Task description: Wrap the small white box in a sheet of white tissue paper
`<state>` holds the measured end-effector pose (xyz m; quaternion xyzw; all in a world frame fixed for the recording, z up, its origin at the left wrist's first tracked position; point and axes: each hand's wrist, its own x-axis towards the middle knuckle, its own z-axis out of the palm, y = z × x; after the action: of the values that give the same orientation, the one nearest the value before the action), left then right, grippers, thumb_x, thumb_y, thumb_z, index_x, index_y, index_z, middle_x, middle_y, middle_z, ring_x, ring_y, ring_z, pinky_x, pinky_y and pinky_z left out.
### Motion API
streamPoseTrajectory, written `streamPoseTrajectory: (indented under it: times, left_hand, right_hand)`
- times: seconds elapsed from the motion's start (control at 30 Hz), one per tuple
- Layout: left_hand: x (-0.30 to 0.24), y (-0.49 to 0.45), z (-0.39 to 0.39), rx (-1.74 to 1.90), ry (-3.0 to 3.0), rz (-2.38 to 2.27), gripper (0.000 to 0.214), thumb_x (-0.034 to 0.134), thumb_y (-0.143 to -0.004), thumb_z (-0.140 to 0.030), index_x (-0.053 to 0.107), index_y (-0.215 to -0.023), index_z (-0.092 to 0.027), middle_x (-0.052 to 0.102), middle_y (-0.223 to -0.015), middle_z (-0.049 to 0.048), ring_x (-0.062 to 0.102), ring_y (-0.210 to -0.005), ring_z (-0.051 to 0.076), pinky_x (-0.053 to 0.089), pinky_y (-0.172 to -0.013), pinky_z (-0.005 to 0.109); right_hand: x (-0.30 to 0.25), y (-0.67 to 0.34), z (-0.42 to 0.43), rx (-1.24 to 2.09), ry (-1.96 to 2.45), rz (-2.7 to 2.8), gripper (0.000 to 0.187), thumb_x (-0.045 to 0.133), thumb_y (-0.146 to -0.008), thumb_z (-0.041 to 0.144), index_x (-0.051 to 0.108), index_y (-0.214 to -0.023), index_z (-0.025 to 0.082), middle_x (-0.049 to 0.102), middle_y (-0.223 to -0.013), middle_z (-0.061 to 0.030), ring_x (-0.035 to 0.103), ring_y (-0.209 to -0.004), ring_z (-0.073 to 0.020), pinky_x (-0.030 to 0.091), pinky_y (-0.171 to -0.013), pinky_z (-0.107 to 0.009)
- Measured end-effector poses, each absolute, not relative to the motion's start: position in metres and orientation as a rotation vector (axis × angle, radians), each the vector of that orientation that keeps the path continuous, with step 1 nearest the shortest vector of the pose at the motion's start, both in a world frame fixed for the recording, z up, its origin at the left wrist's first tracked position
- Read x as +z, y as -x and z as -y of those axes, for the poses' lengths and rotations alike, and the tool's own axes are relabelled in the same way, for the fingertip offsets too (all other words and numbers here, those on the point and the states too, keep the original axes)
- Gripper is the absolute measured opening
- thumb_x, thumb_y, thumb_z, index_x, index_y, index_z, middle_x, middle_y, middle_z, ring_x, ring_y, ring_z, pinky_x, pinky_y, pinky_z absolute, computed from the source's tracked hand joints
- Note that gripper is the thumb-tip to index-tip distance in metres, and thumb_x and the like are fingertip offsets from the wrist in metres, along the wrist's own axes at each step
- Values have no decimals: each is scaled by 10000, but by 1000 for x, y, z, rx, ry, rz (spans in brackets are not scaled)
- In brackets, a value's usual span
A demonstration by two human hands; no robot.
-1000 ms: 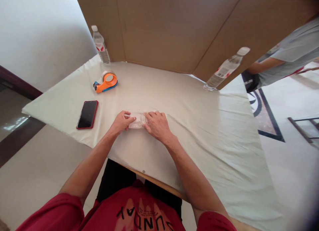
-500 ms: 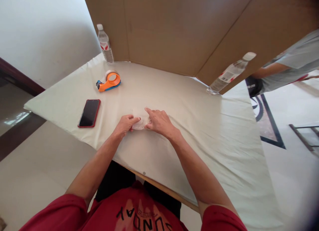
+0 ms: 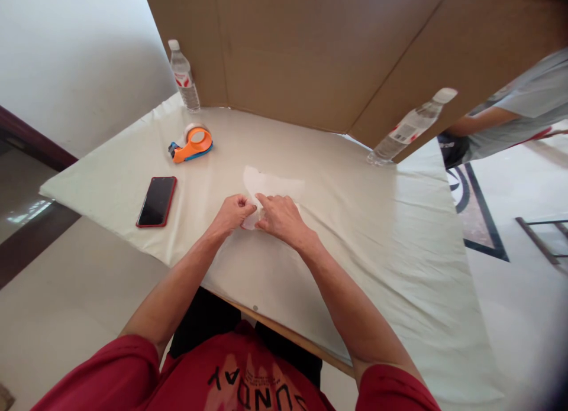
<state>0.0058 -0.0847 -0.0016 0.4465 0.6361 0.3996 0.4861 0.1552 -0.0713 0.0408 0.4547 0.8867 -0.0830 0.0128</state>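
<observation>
A thin, whitish, see-through piece of plastic film (image 3: 271, 183) lies over the table in front of me, its near part bunched between my hands. My left hand (image 3: 235, 212) is closed, thumb and fingers pinching the left edge of the film. On the other side my right hand (image 3: 280, 216) is also closed on it, thumb below and index finger pointing forward. Both hands are close together, just above the tabletop. Part of the film is hidden behind the right fingers, so its full shape cannot be told.
A pale cloth covers the table (image 3: 355, 233). To the left are a phone (image 3: 156, 201) in a red case and an orange tape dispenser (image 3: 193, 143). Two water bottles (image 3: 184, 77) (image 3: 410, 128) stand against a cardboard panel (image 3: 302, 56). A person's arm (image 3: 481, 121) shows at right.
The film has spread out, its white part now showing beyond my fingers. My left hand has moved right, nearer the right hand, and its fingers have curled in more.
</observation>
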Motion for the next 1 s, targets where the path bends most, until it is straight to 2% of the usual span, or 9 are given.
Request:
streamPoseTrajectory:
  times: [0.17, 0.33, 0.47, 0.53, 0.67, 0.8, 0.9, 1.0]
  left_hand:
    - [5, -16, 81, 944, -1067, -1495, 211, 619, -783, -171, 460, -648, -194, 469, -473, -73, 446, -403, 69, 367, -429, 195]
    - [14, -23, 81, 899, -1081, -1492, 191, 585, -799, -160, 500, -628, -173, 518, -478, -42, 498, -430, 80, 418, -462, 202]
    - [18, -22, 81, 856, -1035, -1451, 60, 567, -732, -134, 583, -676, -147, 574, -554, -14, 538, -479, 99, 460, -492, 229]
    - [20, -20, 82, 832, -1026, -1409, 65, 568, -679, -118, 621, -712, -135, 609, -601, 3, 554, -513, 106, 484, -518, 239]
    - [21, -17, 85, 810, -1094, -1341, 212, 534, -609, -94, 662, -775, -125, 652, -712, 24, 573, -570, 114, 516, -570, 251]
    - [16, -18, 88, 767, -1372, -1400, 213, 522, -684, -143, 693, -812, -135, 651, -723, 20, 570, -616, 128, 490, -597, 242]
    - [10, -23, 90, 693, -1625, -1571, 222, 571, -749, -205, 723, -898, -139, 660, -750, 28, 578, -694, 160, 472, -652, 259]
    - [7, -27, 92, 589, -1842, -1707, 262, 602, -787, -214, 732, -1005, -148, 669, -830, 48, 586, -783, 189, 465, -754, 287]
  right_hand:
    - [38, -155, 72, -277, -1444, -2786, 339, 623, -845, 215, 565, -1176, 171, 737, -1057, -122, 647, -952, -265, 330, -747, -326]
    - [41, -159, 71, -343, -1430, -2787, 312, 643, -849, 226, 558, -1145, 179, 731, -1046, -113, 646, -922, -238, 336, -731, -307]
    - [48, -169, 69, -512, -1350, -2826, 316, 644, -858, 256, 551, -1154, 198, 733, -1027, -77, 647, -890, -219, 345, -671, -287]
    - [49, -174, 69, -598, -1333, -2844, 345, 638, -863, 275, 547, -1187, 200, 733, -1046, -71, 650, -898, -215, 361, -670, -280]
    - [45, -182, 67, -664, -1332, -2868, 458, 577, -862, 181, 515, -1316, 180, 720, -1125, -97, 651, -983, -225, 416, -749, -285]
    - [34, -186, 67, -714, -1346, -2923, 598, 501, -822, 75, 468, -1413, 160, 706, -1196, -112, 646, -1063, -230, 460, -857, -323]
    - [25, -197, 73, -663, -1461, -3096, 499, 479, -853, 103, 547, -1344, 166, 674, -1288, -115, 606, -1187, -241, 444, -1001, -382]
    - [14, -217, 84, -505, -1822, -3154, 371, 488, -890, 158, 623, -1236, 169, 660, -1312, -131, 563, -1269, -259, 405, -1082, -429]
